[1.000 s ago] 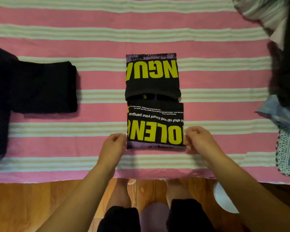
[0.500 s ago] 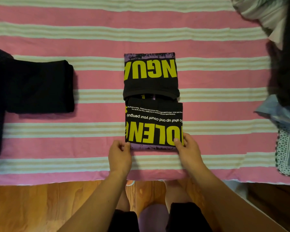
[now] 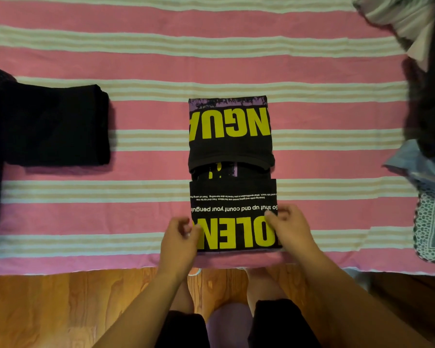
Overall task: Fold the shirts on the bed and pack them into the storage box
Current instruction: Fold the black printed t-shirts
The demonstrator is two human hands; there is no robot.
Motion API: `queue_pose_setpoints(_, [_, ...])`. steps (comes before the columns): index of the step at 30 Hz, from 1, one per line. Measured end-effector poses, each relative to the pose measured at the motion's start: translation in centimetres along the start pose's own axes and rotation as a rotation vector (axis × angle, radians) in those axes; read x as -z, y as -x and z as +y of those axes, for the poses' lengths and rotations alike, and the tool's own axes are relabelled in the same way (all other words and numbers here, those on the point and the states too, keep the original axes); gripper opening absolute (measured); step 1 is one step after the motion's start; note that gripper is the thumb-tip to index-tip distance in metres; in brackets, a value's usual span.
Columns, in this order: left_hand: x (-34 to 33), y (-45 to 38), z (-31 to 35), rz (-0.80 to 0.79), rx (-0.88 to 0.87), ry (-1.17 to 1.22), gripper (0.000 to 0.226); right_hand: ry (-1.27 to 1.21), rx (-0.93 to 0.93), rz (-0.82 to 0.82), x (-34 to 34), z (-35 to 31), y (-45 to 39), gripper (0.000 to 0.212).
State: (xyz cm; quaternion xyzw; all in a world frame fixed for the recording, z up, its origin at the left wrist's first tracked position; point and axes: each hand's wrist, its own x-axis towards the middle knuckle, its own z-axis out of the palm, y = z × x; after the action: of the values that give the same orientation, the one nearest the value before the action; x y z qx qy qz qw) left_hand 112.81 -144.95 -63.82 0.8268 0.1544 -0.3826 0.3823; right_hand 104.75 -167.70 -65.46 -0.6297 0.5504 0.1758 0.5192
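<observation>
Folded black shirt (image 3: 53, 125) lies well left of the printed shirt (image 3: 231, 172), mid-bed. Left hand (image 3: 180, 238) pinches its near-left corner; right hand (image 3: 288, 228) grips near-right edge, prob. curled under. Mid-fold: next, near half goes over far half, corners kept even. Storage box not in view.

Both hands moved inward: left hand (image 3: 178, 237) and right hand (image 3: 288, 226) now pinch printed shirt (image 3: 232, 172) near-edge corners.

Left hand (image 3: 180, 234), right hand (image 3: 288, 226) pinch folded black shirt (image 3: 232, 177) edges on bed (image 3: 161, 66)
</observation>
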Motion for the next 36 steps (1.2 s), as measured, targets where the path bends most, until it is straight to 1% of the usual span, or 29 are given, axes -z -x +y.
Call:
queue_pose_setpoints(2, [-0.4, -2.2, 1.6, 0.065, -0.082, 0.044, 0.022, -0.132, 0.026, 0.039, -0.3, -2.2, -1.5, 0.016])
queue_pose_setpoints(3, [-0.6, -3.2, 2.5, 0.098, -0.105, 0.066, 0.02, -0.134, 0.047, 0.059, -0.5, -3.1, -2.1, 0.013])
queue_pose_setpoints(5, [-1.0, -4.9, 3.8, 0.143, -0.101, 0.105, 0.016, -0.024, 0.119, 0.102, -0.7, -4.3, -2.9, 0.008])
queue_pose_setpoints(7, [-1.3, -5.9, 4.2, 0.156, -0.047, 0.132, 0.009, 0.103, 0.232, 0.153, -0.5, -5.0, -2.7, 0.017])
queue_pose_setpoints(9, [-1.1, -6.2, 4.3, 0.131, 0.01, 0.175, 0.014, 0.15, 0.366, 0.111, -0.3, -5.5, -1.6, 0.021])
queue_pose_setpoints(10, [-0.9, -6.1, 4.2, 0.134, -0.003, 0.152, 0.02, 0.138, 0.405, 0.057, -0.2, -5.6, -0.8, 0.021])
queue_pose_setpoints(11, [-0.7, -5.9, 4.1, 0.168, -0.084, 0.053, 0.028, 0.123, 0.428, 0.003, -0.2, -5.6, 0.1, 0.021])
queue_pose_setpoints(12, [-0.5, -5.6, 4.1, 0.213, -0.232, -0.106, 0.035, 0.12, 0.436, -0.052, -0.1, -5.5, 0.8, 0.021])
queue_pose_setpoints(13, [-0.3, -5.3, 4.3, 0.228, -0.416, -0.285, 0.043, 0.121, 0.429, -0.111, 0.0, -5.4, 1.3, 0.021])
queue_pose_setpoints(14, [-0.3, -5.2, 4.8, 0.183, -0.594, -0.435, 0.049, 0.117, 0.41, -0.175, 0.2, -5.3, 1.7, 0.02])
queue_pose_setpoints(15, [-0.3, -5.1, 5.5, 0.077, -0.721, -0.547, 0.056, 0.088, 0.387, -0.238, 0.5, -5.3, 1.9, 0.02])
queue_pose_setpoints(16, [-0.5, -5.1, 6.4, -0.046, -0.783, -0.631, 0.061, 0.031, 0.367, -0.289, 1.0, -5.3, 2.1, 0.019])
queue_pose_setpoints(17, [-0.8, -5.2, 7.2, -0.149, -0.803, -0.692, 0.064, -0.06, 0.34, -0.326, 1.4, -5.4, 2.1, 0.017])
queue_pose_setpoints(18, [-1.0, -5.7, 7.9, -0.215, -0.807, -0.738, 0.061, -0.146, 0.312, -0.346, 1.9, -5.6, 2.1, 0.016])
queue_pose_setpoints(19, [-1.0, -6.2, 8.5, -0.237, -0.806, -0.776, 0.051, -0.202, 0.287, -0.341, 2.3, -5.8, 1.9, 0.015])
queue_pose_setpoints(20, [-0.9, -6.7, 9.0, -0.225, -0.794, -0.807, 0.038, -0.213, 0.272, -0.314, 2.5, -6.0, 1.4, 0.014])
queue_pose_setpoints(21, [-0.8, -7.2, 9.3, -0.193, -0.767, -0.828, 0.027, -0.191, 0.26, -0.267, 2.4, -6.0, 0.4, 0.015])
queue_pose_setpoints(22, [-0.8, -7.6, 9.4, -0.145, -0.734, -0.843, 0.023, -0.13, 0.257, -0.2, 2.1, -5.8, -0.9, 0.015])
queue_pose_setpoints(24, [-1.0, -8.0, 9.0, -0.035, -0.706, -0.903, 0.023, 0.0, 0.265, -0.069, 1.0, -5.4, -3.3, 0.016])
queue_pose_setpoints(26, [-1.6, -8.0, 8.4, 0.073, -0.734, -0.953, 0.024, 0.023, 0.265, 0.028, -0.1, -5.1, -4.9, 0.018])
queue_pose_setpoints(27, [-1.9, -7.8, 8.3, 0.094, -0.744, -0.942, 0.026, 0.008, 0.267, 0.069, -0.5, -5.1, -5.3, 0.021])
queue_pose_setpoints(29, [-2.6, -7.7, 8.2, 0.075, -0.762, -0.925, 0.032, 0.001, 0.276, 0.099, -0.9, -5.0, -5.4, 0.028])
queue_pose_setpoints(32, [-3.2, -7.5, 7.9, 0.04, -0.818, -0.957, 0.032, 0.134, 0.343, 0.084, -0.8, -4.5, -4.8, 0.042])
queue_pose_setpoints(34, [-3.1, -7.3, 7.8, 0.062, -0.844, -0.949, 0.03, 0.209, 0.431, 0.123, -0.5, -4.3, -4.4, 0.041])
queue_pose_setpoints(36, [-3.0, -7.1, 7.6, 0.082, -0.85, -0.994, 0.031, 0.254, 0.432, 0.13, -0.2, -4.6, -4.2, 0.037])
